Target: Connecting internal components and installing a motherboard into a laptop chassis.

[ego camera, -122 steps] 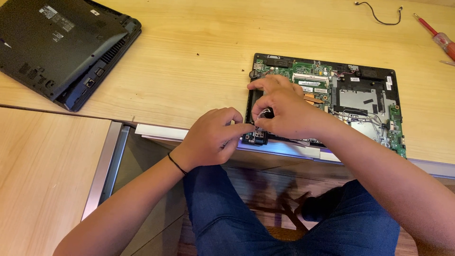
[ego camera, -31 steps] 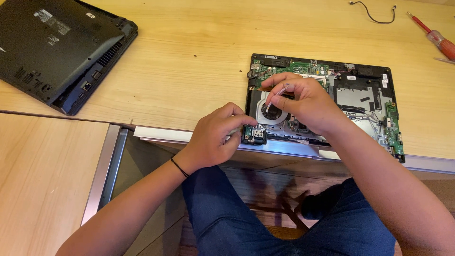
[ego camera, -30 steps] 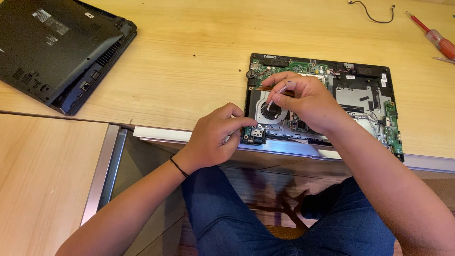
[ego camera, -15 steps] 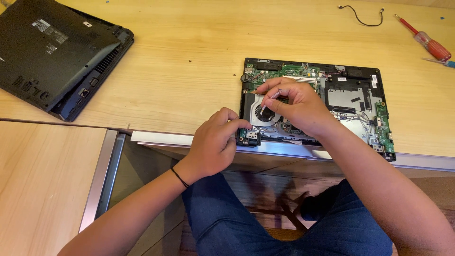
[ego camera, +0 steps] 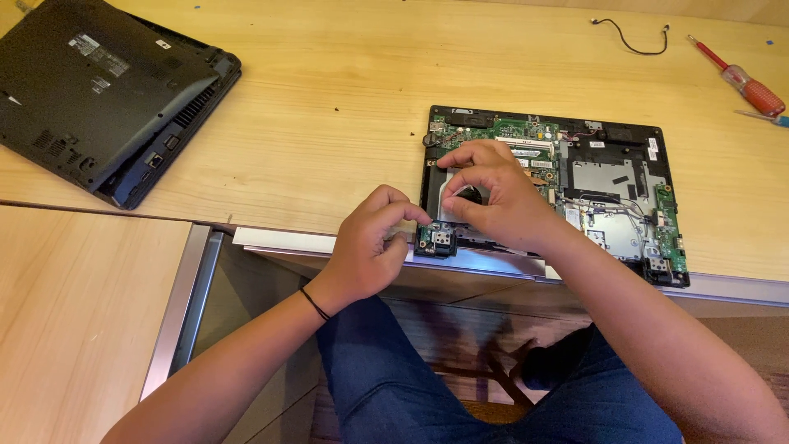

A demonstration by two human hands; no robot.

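An opened laptop (ego camera: 608, 177) lies on the wooden table (ego camera: 329, 99), its green circuit board and metal parts bare. My right hand (ego camera: 501, 197) rests on its left part, thumb and fingers pinched around the round black cooling fan (ego camera: 470, 196). My left hand (ego camera: 374, 242) is curled at the laptop's front left corner. Its fingertips grip the small green port board (ego camera: 437, 241) there. The two hands are a few centimetres apart.
A black laptop bottom cover (ego camera: 99, 90) lies upside down at the far left. A red-handled screwdriver (ego camera: 744, 78) and a thin black cable (ego camera: 629, 37) lie at the back right. A lower wooden surface (ego camera: 74, 312) with a metal rail (ego camera: 185, 304) sits front left.
My right hand has moved from the front corner up onto the fan and stays there. My left hand keeps its hold at the corner. The view has shifted slightly.
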